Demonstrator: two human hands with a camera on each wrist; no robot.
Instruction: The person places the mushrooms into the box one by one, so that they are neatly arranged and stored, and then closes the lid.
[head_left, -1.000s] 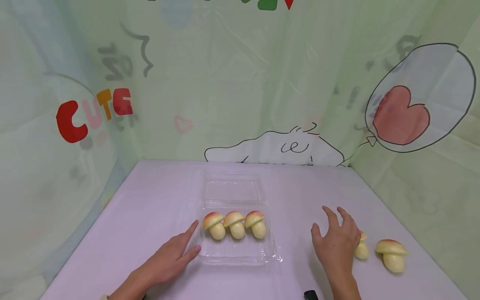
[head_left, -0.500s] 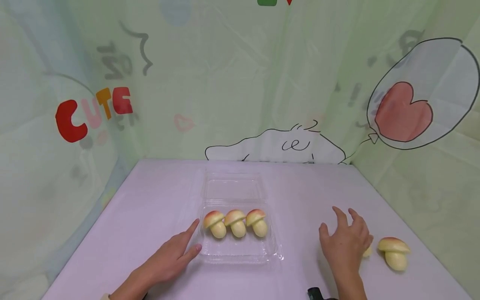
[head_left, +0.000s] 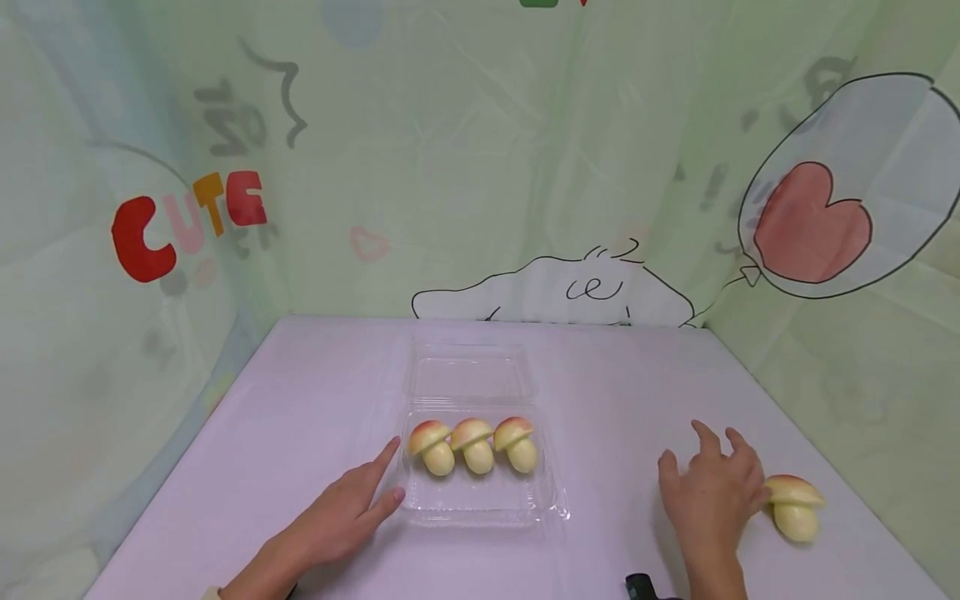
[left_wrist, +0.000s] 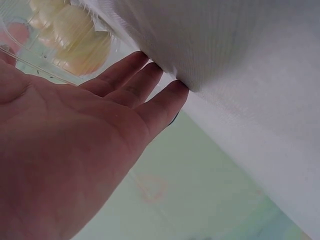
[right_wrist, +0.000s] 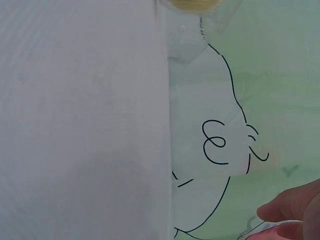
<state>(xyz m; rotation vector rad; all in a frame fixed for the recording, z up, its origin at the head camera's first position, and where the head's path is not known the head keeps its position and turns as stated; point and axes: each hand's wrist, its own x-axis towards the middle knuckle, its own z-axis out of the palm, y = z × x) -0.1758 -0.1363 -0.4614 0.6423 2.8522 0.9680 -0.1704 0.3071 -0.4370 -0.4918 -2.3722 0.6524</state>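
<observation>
In the head view, a clear plastic clamshell box (head_left: 480, 500) lies with its lid (head_left: 471, 375) folded back. Three toy mushrooms, pale yellow with reddish caps, sit in a row inside: left mushroom (head_left: 432, 448), middle mushroom (head_left: 474, 447), right mushroom (head_left: 517, 445). My left hand (head_left: 337, 517) has its index finger and thumb at the box's left side; in the left wrist view, its other fingertips (left_wrist: 172, 92) rest on the tablecloth. My right hand (head_left: 712, 496), fingers spread and slightly bent, is over the table at right. Its little-finger side overlaps a loose mushroom (head_left: 797, 510).
The box stands mid-table on a pale lilac cloth (head_left: 600, 400). A printed curtain (head_left: 480, 167) encloses the back and both sides. A small black object (head_left: 641, 586) shows by the right wrist at the lower edge.
My right hand has moved right, and the loose mushroom beside it is now hidden behind it. The left hand and the boxed mushrooms keep their places.
</observation>
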